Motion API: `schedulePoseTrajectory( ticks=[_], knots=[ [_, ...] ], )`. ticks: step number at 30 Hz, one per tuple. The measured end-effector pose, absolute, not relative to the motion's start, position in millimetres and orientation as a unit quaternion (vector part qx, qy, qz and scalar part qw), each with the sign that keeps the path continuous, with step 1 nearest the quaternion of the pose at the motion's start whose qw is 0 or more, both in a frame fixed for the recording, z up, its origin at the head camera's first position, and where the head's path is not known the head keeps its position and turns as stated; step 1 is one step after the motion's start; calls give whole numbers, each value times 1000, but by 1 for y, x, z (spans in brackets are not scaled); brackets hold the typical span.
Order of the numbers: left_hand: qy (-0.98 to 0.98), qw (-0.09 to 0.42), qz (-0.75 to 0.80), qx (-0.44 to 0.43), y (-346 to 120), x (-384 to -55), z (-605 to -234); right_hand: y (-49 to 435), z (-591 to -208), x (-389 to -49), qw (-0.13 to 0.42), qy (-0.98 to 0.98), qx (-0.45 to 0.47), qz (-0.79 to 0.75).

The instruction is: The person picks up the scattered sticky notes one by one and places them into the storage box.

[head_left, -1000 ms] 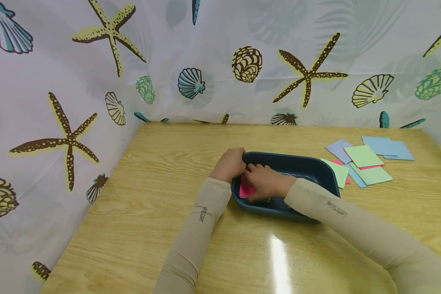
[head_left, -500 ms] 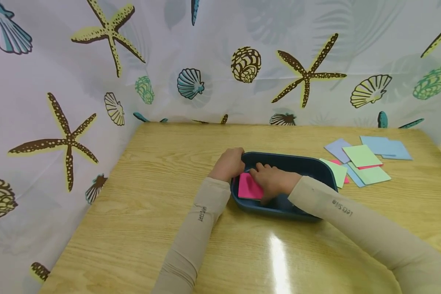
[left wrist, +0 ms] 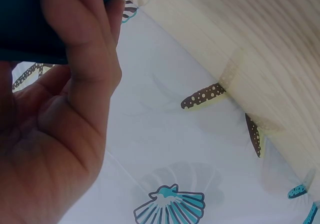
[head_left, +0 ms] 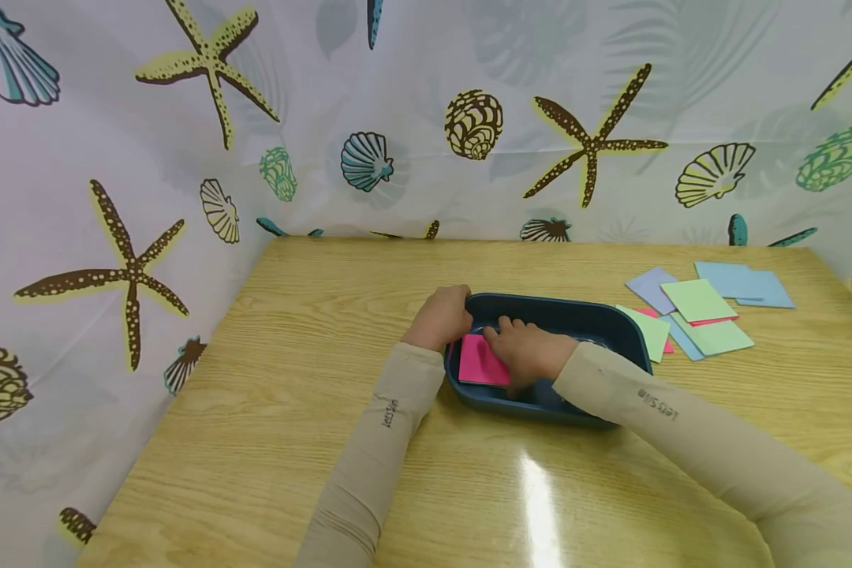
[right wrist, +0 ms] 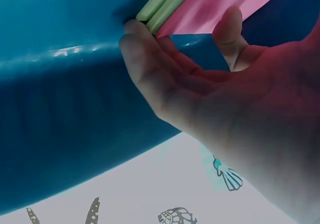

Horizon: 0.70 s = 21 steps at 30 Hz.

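Observation:
In the head view, my left hand (head_left: 438, 318) grips the left end of a dark blue plastic bin (head_left: 554, 412). The left wrist view shows its fingers and thumb on either side of the bin's wall (left wrist: 27, 29). My right hand (head_left: 528, 351) reaches inside the bin, beside a stack of square sticky notes with a pink top (head_left: 481, 361). In the right wrist view, the fairly straight fingers (right wrist: 145, 59) touch the stack's light green edge (right wrist: 167, 4). The thumb stands apart, near the pink face (right wrist: 210, 9); whether it touches is unclear.
Right of the bin lie loose sticky notes: light green (head_left: 701, 301), lavender (head_left: 652, 290) and blue (head_left: 724, 280), with pink edges showing beneath. A shell-and-starfish patterned sheet (head_left: 412, 95) borders the wooden table (head_left: 312, 331) at the back and sides.
My right hand has shifted slightly right off the pink stack, uncovering its top at the bin's left end. My left hand keeps its grip on the bin.

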State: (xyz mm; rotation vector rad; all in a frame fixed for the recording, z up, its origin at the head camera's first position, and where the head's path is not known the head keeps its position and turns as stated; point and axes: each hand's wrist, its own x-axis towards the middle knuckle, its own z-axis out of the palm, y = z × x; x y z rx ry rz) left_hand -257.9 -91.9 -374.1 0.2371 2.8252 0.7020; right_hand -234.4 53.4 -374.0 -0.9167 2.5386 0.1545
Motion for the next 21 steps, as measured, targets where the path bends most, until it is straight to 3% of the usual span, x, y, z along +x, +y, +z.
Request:
schedulePoseTrajectory(
  ticks=[10,21],
  knots=[
    [963,105,233,87,-88,-259,-373,57,-372,-232,219,922,-315,50],
    [962,104,240,84,-88,-258,-375,80,-341,-229,315,900,-300,36]
  ],
)
